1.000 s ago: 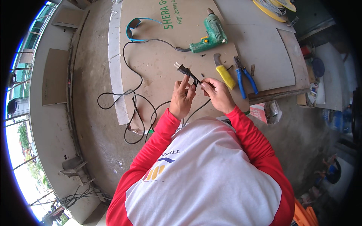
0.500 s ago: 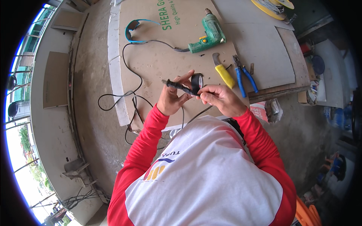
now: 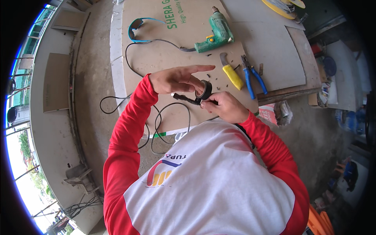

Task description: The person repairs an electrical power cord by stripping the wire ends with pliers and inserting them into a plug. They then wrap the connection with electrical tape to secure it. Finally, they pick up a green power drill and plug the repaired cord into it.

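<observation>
A roll of black electrical tape (image 3: pixel 203 90) hangs on the fingers of my left hand (image 3: pixel 172 80); the index finger is stretched out above it and others reach into its hole. Just below, a black electric plug (image 3: pixel 185 98) wrapped in tape, its metal prongs to the left, is pinched at its cord end by my right hand (image 3: pixel 227 107). The tape roll sits against the plug near my right fingertips. From the plug a black cord runs down by my shirt, partly hidden. Beyond my hands lies a green drill (image 3: pixel 215 34) with its cord looping left.
Right of my hands are a yellow-handled knife (image 3: pixel 232 75) and blue-handled pliers (image 3: pixel 253 78). Blue-framed glasses (image 3: pixel 135 28) lie at the far left of the board-covered table (image 3: pixel 156 58). A yellow cable reel (image 3: pixel 282 8) stands far right. Cord loops (image 3: pixel 172 105) hang over the near edge.
My left hand has let go of the plug and moved up and left, its fingers now in the tape roll. My right hand still pinches the plug, slightly lower, and the cord loops have shifted.
</observation>
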`<state>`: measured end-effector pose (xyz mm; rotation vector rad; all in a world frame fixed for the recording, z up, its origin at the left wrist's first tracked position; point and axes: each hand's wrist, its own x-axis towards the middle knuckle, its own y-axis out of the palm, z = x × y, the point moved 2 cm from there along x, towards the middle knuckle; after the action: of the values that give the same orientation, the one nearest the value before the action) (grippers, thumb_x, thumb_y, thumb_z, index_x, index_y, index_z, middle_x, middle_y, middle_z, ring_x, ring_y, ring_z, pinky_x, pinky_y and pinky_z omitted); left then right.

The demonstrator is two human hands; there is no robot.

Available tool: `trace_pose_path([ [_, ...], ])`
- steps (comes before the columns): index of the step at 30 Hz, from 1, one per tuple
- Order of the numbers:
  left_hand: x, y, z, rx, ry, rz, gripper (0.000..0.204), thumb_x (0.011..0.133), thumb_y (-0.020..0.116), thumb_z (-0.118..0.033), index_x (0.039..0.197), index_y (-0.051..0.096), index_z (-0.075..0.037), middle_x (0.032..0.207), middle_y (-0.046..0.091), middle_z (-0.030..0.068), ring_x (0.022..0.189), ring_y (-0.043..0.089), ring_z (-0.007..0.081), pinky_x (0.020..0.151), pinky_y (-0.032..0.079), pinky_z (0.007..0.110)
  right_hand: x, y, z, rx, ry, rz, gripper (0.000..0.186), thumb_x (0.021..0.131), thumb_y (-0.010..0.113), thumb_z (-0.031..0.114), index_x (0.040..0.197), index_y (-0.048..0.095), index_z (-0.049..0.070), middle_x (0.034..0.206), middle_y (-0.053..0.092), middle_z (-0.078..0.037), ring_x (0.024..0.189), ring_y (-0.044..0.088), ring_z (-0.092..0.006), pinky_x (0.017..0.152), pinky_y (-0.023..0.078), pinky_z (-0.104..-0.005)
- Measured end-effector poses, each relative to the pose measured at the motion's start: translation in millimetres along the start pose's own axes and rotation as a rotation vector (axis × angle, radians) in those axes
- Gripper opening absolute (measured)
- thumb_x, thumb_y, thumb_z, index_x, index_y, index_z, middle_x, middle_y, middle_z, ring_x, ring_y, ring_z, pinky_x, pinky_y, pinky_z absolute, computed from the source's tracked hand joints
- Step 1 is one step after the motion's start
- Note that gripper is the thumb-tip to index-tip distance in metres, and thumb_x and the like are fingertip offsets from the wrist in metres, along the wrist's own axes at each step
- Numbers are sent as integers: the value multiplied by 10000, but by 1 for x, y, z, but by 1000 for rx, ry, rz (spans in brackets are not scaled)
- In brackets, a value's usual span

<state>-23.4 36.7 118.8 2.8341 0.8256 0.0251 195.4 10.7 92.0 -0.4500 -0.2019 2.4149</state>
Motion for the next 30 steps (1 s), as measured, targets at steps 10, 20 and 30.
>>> trace_pose_path([
  [10, -20, 98, 20, 157, 132, -845, 245, 983, 425, 14, 1222, 442, 65, 1065, 670, 204, 1043, 617, 332, 917, 456, 395, 1, -2, -15, 1007, 78, -137, 236, 1022, 550, 203, 997, 632, -16, 725, 510, 25, 599, 390, -32, 529, 319, -193],
  [20, -45, 98, 48, 445, 161, -614, 428, 925, 459, 137, 1321, 356, 8, 1118, 585, 139, 1095, 546, 277, 952, 401, 385, -14, -13, 8, 532, -125, -3, 136, 996, 544, 55, 1043, 647, -20, 813, 603, -5, 722, 501, -87, 670, 453, -239],
  [30, -19, 35, 56, -621, 190, 89, 49, 1014, 485, -32, 1060, 489, -49, 1315, 571, 231, 1280, 513, 260, 1050, 364, 314, -31, -33, 38, 10, -354, 257, 118, 871, 568, -61, 919, 666, -15, 749, 655, -112, 663, 622, -218, 644, 490, -329],
])
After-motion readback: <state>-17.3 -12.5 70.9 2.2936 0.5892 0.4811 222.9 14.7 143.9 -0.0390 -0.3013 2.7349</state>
